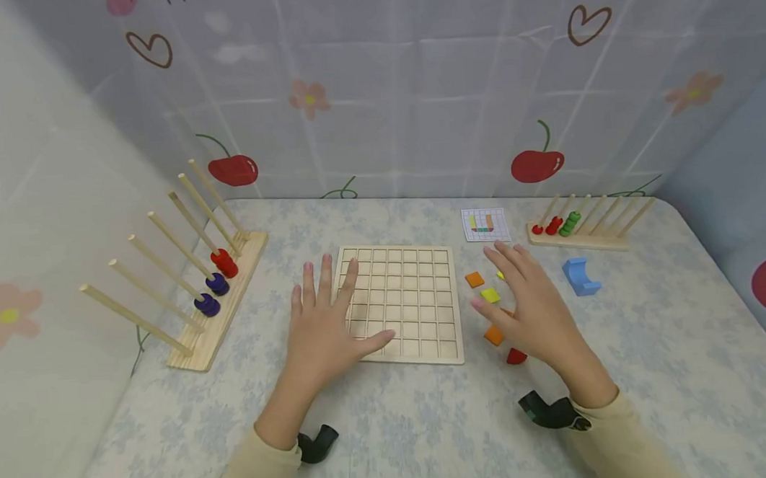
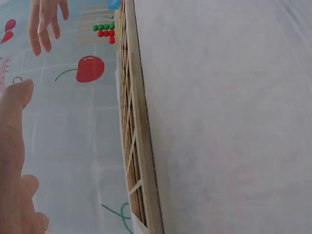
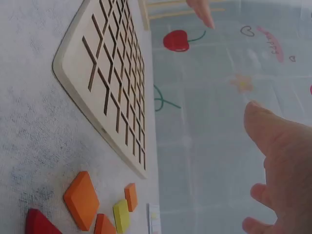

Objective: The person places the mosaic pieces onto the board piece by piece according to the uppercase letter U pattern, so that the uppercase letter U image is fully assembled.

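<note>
My left hand point(image 1: 323, 332), fingers straight and spread, reaches over the left side of a square wooden grid board point(image 1: 419, 303). It holds nothing. My right hand point(image 1: 535, 314) is held above several small coloured tiles to the right of the board, its fingers extended and nothing in its grasp. Among those tiles are an orange tile point(image 1: 475, 280), a yellow tile point(image 1: 491, 295) and a red rounded piece point(image 1: 516, 356); the hand partly covers others. In the right wrist view an orange diamond tile point(image 3: 82, 200) lies near the board's edge, with the right thumb point(image 3: 265, 126) well above it.
A wooden peg rack point(image 1: 221, 320) with red and dark blue rings stands at the left. At the back right are a smaller peg rack point(image 1: 607, 242) with red and green beads and a pattern card point(image 1: 500, 233). A blue curved block point(image 1: 578, 278) lies right of my right hand.
</note>
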Available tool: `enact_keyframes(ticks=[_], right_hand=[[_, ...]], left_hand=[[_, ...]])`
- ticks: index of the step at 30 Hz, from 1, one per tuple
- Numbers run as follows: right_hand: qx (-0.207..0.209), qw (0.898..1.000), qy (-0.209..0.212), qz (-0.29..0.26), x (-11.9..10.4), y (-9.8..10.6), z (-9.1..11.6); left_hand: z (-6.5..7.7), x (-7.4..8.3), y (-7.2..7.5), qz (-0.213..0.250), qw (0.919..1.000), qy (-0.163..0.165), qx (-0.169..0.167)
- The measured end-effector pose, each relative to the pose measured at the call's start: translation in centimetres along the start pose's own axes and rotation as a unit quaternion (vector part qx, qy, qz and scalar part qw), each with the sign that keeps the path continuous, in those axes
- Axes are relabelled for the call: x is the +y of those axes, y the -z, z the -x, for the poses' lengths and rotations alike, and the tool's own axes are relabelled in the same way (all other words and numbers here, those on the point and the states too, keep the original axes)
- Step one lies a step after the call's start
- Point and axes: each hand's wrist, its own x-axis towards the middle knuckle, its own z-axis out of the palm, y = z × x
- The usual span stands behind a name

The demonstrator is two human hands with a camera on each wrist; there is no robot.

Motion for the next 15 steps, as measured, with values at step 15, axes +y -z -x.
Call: enact_keyframes(ticks=[15], right_hand=[[-0.056,0.996,-0.035,-0.052,4.2,-0.4,-1.1]], left_hand=[[0.1,-3.6,-2.8,0.117,0.9906,0.014,-0.070]])
